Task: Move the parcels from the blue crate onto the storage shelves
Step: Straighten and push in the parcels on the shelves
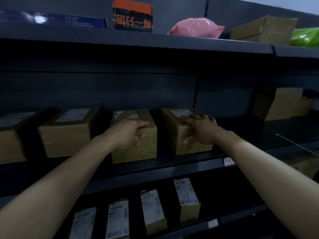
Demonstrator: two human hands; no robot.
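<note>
At centre frame, on the dark metal middle shelf (172, 168), the left hand (128, 133) grips a tape-wrapped brown cardboard parcel (138, 152), fingers curled over its top edge, thumb on its front. Just right of it, the right hand (200, 130) grips a white-labelled brown cardboard parcel (174, 121) the same way.
</note>
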